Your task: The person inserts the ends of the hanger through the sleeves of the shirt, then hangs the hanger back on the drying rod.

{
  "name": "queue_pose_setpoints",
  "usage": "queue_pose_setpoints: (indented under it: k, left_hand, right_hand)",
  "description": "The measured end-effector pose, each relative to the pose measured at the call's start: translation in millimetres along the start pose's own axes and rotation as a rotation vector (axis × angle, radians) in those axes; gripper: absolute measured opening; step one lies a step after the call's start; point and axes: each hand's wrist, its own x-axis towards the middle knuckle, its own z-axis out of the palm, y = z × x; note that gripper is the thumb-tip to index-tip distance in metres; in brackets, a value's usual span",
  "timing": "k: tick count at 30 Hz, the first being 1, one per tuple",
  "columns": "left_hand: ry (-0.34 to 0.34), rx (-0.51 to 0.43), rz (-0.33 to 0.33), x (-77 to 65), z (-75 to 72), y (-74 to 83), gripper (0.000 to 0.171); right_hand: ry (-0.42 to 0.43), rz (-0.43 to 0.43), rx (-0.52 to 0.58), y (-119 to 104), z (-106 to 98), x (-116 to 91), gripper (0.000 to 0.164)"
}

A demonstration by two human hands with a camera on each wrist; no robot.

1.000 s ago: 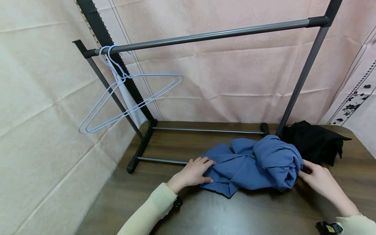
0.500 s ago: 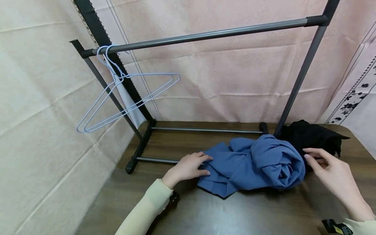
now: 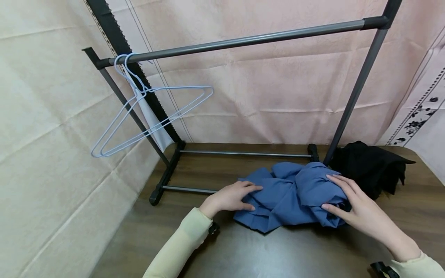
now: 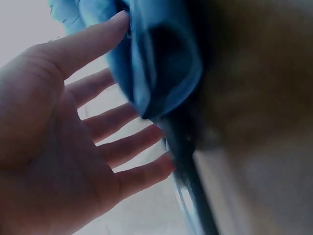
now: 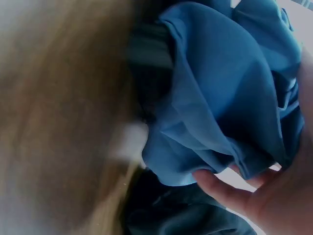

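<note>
A bunched blue garment [image 3: 285, 197], apparently a shirt or similar cloth, lies on the wooden table in front of the clothes rack. At its left end, my left hand [image 3: 229, 199] touches the cloth with fairly straight, spread fingers. The left wrist view shows the thumb of the left hand [image 4: 63, 117] at a fold, with the other fingers stretched past the cloth's edge. On the right, my right hand [image 3: 365, 212] rests on the rolled part, fingers and thumb spread wide. Much of its palm is hidden in the right wrist view, where blue cloth [image 5: 220, 93] fills the middle.
Two light-blue wire hangers [image 3: 139, 92] hang at the left end of the dark metal rack's top bar [image 3: 243, 43]. A black cloth [image 3: 372, 164] lies behind the right hand, beside the rack's right post [image 3: 354, 96]. A lower bar [image 3: 189, 189] crosses behind the left hand.
My right hand left the garment's right edge, lifted slightly away, then came down on top of its rolled end. My left hand stays at the left end, having shifted a little to the right.
</note>
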Motion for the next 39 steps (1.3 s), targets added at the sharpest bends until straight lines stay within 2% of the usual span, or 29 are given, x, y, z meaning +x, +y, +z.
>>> queue_pose_setpoints:
  k: [2,5,10,14,18,23,29,33,39]
  left_hand:
    - [-0.033,0.019,0.006,2.1,3.3,2.1,0.065]
    - [-0.033,0.057,0.011,5.6,6.3,4.3,0.06]
    - [0.051,0.12,0.046,17.3,9.7,7.4,0.042]
    - [0.105,0.171,0.07,25.7,11.9,10.6,0.032]
    - [0.141,0.16,0.068,28.7,11.1,11.9,0.027]
    - [0.211,0.072,0.078,29.2,5.2,8.3,0.022]
    - [0.308,-0.05,0.046,13.2,-14.8,3.7,0.024]
    - [0.445,-0.101,0.026,-1.8,-39.6,2.2,0.026]
    - [0.689,-0.157,-0.025,-28.6,-73.9,-7.1,0.027]
  right_hand:
    - [0.017,-0.012,-0.018,2,4,0,0.088]
    - [0.036,-0.026,-0.033,4,5,0,0.089]
    - [0.066,-0.076,-0.085,7,6,1,0.081]
    - [0.103,-0.159,-0.104,8,9,1,0.073]
    - [0.129,-0.225,-0.051,6,11,1,0.065]
    - [0.172,-0.219,0.013,-1,7,2,0.062]
    - [0.214,-0.176,0.039,-14,0,11,0.061]
    - [0.286,-0.15,0.081,-26,-9,16,0.062]
    - [0.478,-0.133,0.214,-41,-28,31,0.052]
